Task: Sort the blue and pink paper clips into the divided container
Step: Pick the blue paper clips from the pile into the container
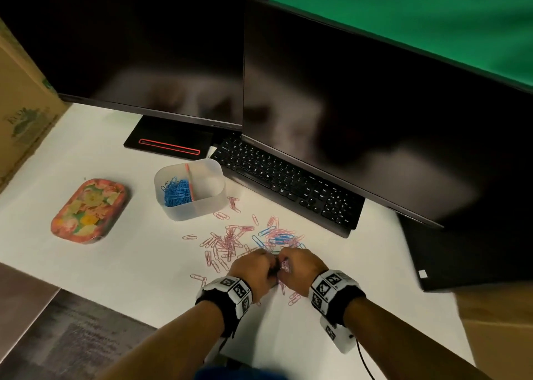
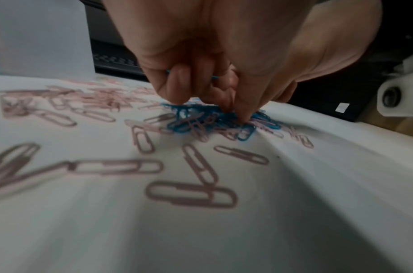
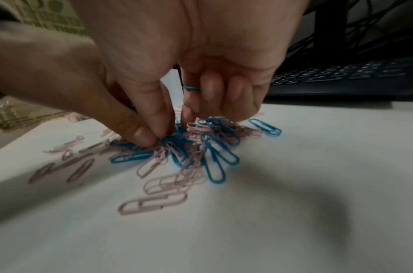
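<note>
A translucent divided container (image 1: pixel 202 204) stands on the white table, with blue clips (image 1: pixel 176 193) in its left compartment. A loose pile of pink clips (image 1: pixel 227 242) and blue clips (image 1: pixel 281 238) lies in front of it. Both hands meet at the near edge of the pile. My left hand (image 1: pixel 253 267) (image 2: pixel 233 110) keeps a blue clip (image 2: pixel 215 77) tucked under its curled fingers while its fingertips dig into the blue tangle (image 2: pixel 201 120). My right hand (image 1: pixel 300 265) (image 3: pixel 172 125) has a blue clip (image 3: pixel 191 88) in its curled fingers and pinches into the mixed pile (image 3: pixel 201 144).
A black keyboard (image 1: pixel 288 183) and two dark monitors (image 1: pixel 375 120) stand behind the pile. A floral tin (image 1: pixel 89 209) lies left of the container. A cardboard box (image 1: pixel 20 106) borders the table at the far left. A laptop (image 1: pixel 467 253) sits at the right.
</note>
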`<state>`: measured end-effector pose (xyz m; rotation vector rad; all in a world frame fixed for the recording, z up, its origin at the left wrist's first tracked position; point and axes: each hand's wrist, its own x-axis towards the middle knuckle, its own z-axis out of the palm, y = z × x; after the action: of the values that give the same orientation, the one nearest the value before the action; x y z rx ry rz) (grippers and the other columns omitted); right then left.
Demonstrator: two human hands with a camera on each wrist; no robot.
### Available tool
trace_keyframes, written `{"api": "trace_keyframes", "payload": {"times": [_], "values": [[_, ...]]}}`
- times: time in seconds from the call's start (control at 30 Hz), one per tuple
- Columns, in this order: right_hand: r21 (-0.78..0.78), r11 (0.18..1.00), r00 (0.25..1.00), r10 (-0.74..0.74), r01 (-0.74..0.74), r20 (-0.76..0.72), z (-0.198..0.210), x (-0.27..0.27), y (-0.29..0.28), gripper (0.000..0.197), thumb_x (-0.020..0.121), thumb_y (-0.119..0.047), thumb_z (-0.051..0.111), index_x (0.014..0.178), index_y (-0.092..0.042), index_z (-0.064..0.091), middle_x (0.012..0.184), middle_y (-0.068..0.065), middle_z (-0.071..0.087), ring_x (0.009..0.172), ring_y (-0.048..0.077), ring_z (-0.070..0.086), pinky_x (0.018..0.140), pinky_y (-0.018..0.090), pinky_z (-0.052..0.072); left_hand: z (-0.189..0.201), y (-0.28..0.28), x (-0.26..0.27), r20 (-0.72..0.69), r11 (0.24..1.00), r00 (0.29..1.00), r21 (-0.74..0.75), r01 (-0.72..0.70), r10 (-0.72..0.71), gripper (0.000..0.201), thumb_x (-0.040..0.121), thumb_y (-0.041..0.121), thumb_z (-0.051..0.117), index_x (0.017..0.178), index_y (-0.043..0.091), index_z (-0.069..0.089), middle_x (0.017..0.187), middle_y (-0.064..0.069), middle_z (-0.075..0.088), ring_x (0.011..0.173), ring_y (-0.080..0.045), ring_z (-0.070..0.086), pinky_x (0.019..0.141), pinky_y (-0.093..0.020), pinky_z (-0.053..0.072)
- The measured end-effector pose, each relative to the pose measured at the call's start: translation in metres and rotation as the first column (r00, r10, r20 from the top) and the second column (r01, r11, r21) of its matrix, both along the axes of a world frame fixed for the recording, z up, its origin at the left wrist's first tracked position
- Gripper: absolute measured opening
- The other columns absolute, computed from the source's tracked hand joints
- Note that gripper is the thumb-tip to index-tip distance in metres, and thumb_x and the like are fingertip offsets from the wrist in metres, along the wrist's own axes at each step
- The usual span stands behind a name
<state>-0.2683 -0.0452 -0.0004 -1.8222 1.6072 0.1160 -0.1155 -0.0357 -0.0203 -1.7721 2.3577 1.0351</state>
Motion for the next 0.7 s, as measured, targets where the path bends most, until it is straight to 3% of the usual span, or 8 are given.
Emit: {"api": "trace_keyframes", "payload": {"times": [0.1, 0.2, 0.3, 0.37, 0.43, 0.53, 0.63, 0.7], "values": [[-0.051, 0.998, 0.995, 0.038, -0.043, -0.095, -0.002, 0.007, -0.005, 0.018, 0.085, -0.030, 0.058, 0.100, -0.023, 0.064, 0.107, 0.003, 0.065, 0.100, 0.027, 0.061, 0.085, 0.032, 0.051, -0.003, 0.000, 0.002, -0.025, 0.996, 0.995, -0.008, -0.092, 0.091, 0.022, 0.083, 0.037, 0.059, 0.101, 0.024, 0.056, 0.104, 0.001, 0.058, 0.093, -0.023, 0.061, 0.077, -0.030, 0.050], [-0.052, 0.999, 0.992, 0.005, -0.012, -0.128, -0.007, 0.011, -0.008, 0.012, 0.086, -0.028, 0.055, 0.090, -0.025, 0.066, 0.104, 0.001, 0.066, 0.096, 0.025, 0.063, 0.084, 0.032, 0.054, -0.003, -0.002, 0.014, -0.058, 0.977, 0.975, -0.013, -0.214, 0.213, 0.014, 0.084, 0.025, 0.058, 0.098, 0.025, 0.054, 0.102, 0.001, 0.059, 0.086, -0.020, 0.058, 0.074, -0.030, 0.048], [-0.013, 0.984, 0.984, -0.178, 0.179, 0.026, -0.010, 0.005, -0.010, 0.011, 0.081, -0.022, 0.059, 0.072, -0.027, 0.062, 0.083, -0.005, 0.067, 0.077, 0.017, 0.064, 0.071, 0.027, 0.056, -0.002, -0.005, 0.028, -0.081, 0.961, 0.958, -0.014, -0.278, 0.276, 0.014, 0.081, 0.020, 0.059, 0.088, 0.030, 0.053, 0.098, 0.004, 0.059, 0.087, -0.017, 0.057, 0.073, -0.025, 0.044], [0.023, 0.959, 0.947, -0.283, 0.283, 0.150, -0.009, -0.001, -0.011, 0.012, 0.080, -0.019, 0.066, 0.071, -0.025, 0.065, 0.070, -0.009, 0.064, 0.066, 0.010, 0.060, 0.063, 0.021, 0.052, -0.004, -0.007, 0.034, -0.094, 0.956, 0.953, -0.017, -0.292, 0.290, 0.015, 0.080, 0.019, 0.058, 0.084, 0.033, 0.053, 0.094, 0.006, 0.057, 0.087, -0.016, 0.057, 0.074, -0.025, 0.045], [0.046, 0.938, 0.906, -0.343, 0.343, 0.249, -0.006, -0.009, -0.012, 0.010, 0.079, -0.016, 0.071, 0.071, -0.023, 0.069, 0.072, -0.009, 0.067, 0.069, 0.008, 0.061, 0.064, 0.014, 0.048, -0.004, -0.008, 0.034, -0.098, 0.952, 0.948, -0.018, -0.306, 0.303, 0.013, 0.081, 0.019, 0.059, 0.087, 0.031, 0.059, 0.092, 0.007, 0.057, 0.083, -0.014, 0.057, 0.072, -0.023, 0.044], [0.130, 0.919, 0.833, -0.392, 0.372, 0.391, 0.000, -0.019, -0.013, 0.007, 0.078, -0.011, 0.073, 0.073, -0.017, 0.074, 0.079, -0.005, 0.072, 0.075, 0.007, 0.064, 0.068, 0.014, 0.049, -0.003, -0.014, 0.027, -0.149, 0.952, 0.942, -0.019, -0.306, 0.300, 0.015, 0.081, 0.021, 0.060, 0.093, 0.029, 0.064, 0.096, 0.004, 0.064, 0.086, -0.017, 0.062, 0.078, -0.026, 0.051], [0.216, 0.879, 0.728, -0.475, 0.426, 0.494, 0.008, -0.027, -0.012, 0.004, 0.079, -0.006, 0.074, 0.080, -0.009, 0.072, 0.076, 0.002, 0.070, 0.060, 0.002, 0.058, 0.051, 0.009, 0.041, 0.000, -0.020, 0.013, -0.161, 0.971, 0.961, -0.046, -0.234, 0.224, 0.022, 0.083, 0.026, 0.061, 0.104, 0.027, 0.066, 0.101, 0.000, 0.063, 0.092, -0.020, 0.063, 0.083, -0.030, 0.052], [0.267, 0.852, 0.679, -0.521, 0.450, 0.518, 0.014, -0.030, -0.011, 0.010, 0.082, -0.004, 0.071, 0.088, -0.012, 0.071, 0.075, 0.003, 0.070, 0.056, 0.002, 0.056, 0.048, 0.010, 0.039, 0.001, -0.025, 0.004, -0.073, 0.986, 0.986, -0.057, -0.154, 0.150, 0.026, 0.084, 0.030, 0.060, 0.110, 0.026, 0.065, 0.108, -0.001, 0.061, 0.098, -0.022, 0.061, 0.086, -0.033, 0.051]]}}
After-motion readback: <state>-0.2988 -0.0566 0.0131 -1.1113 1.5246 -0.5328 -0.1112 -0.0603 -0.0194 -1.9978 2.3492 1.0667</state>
